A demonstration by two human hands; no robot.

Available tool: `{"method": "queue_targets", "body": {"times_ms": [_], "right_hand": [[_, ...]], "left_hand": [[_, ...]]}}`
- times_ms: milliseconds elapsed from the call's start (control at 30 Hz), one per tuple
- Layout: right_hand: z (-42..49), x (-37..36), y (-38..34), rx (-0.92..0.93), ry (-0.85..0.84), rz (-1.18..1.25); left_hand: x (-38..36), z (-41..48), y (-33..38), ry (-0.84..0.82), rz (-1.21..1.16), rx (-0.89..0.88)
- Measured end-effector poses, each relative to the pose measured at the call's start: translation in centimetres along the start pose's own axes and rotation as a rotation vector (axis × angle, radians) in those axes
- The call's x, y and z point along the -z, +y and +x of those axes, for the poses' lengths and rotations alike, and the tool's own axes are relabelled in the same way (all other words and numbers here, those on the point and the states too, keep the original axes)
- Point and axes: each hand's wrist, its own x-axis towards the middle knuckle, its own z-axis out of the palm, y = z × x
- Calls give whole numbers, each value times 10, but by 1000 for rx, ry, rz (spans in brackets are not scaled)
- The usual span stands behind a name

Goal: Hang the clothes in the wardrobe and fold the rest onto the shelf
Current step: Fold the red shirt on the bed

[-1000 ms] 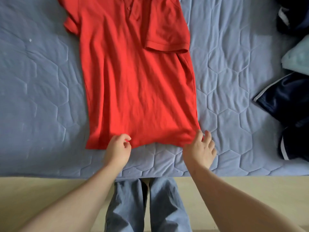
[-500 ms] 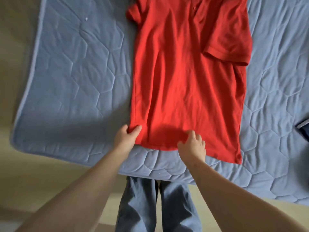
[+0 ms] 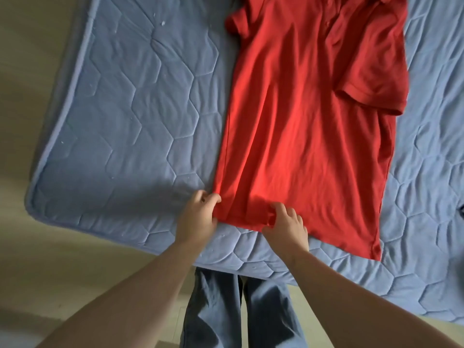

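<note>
A red polo shirt [image 3: 308, 116] lies flat on the blue quilted mattress [image 3: 130, 116], collar away from me, with its right sleeve folded in over the body. My left hand [image 3: 198, 217] pinches the bottom left corner of the hem. My right hand [image 3: 286, 224] grips the hem near its middle, where the cloth is bunched under my fingers. The hem's right corner lies free near the mattress edge.
The mattress corner sits at the left, with beige floor [image 3: 37, 285] beyond and below it. My legs in blue trousers [image 3: 238, 310] stand against the near edge. A sliver of dark clothing [image 3: 461, 209] shows at the right border.
My view swung left, so the pile of dark clothes left the frame. My left hand went to the hem's left corner and my right hand moved from the right corner to mid-hem.
</note>
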Motion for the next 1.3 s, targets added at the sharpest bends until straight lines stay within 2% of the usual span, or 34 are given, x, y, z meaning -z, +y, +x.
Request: {"method": "queue_targets", "body": {"times_ms": [200, 233, 300, 367, 567, 767, 967, 1067, 1167, 1200, 1300], "right_hand": [[-1, 2, 7, 47, -9, -77], [-2, 1, 7, 56, -6, -100], [-4, 1, 7, 80, -2, -139], [-4, 0, 6, 104, 2, -182], [3, -3, 11, 131, 87, -286], [11, 4, 18, 214, 65, -265], [-7, 2, 33, 342, -60, -403], [-7, -2, 35, 329, -60, -410], [-7, -7, 36, 302, 65, -445], [-7, -9, 36, 289, 97, -456], [0, -8, 39, 272, 148, -480]], "left_hand": [[10, 1, -10, 214, -188, 31], [12, -3, -16, 260, -215, 78], [14, -9, -26, 321, -266, 280], [13, -13, -30, 274, -241, 414], [10, -6, -18, 130, -53, 75], [29, -10, -43, 67, 7, 100], [43, -21, -56, -99, 40, -18], [39, -25, -59, -166, 76, 42], [26, -12, -49, -187, -82, 194], [21, -6, -43, -164, -162, 252], [12, 9, -26, 67, -334, 381]]}}
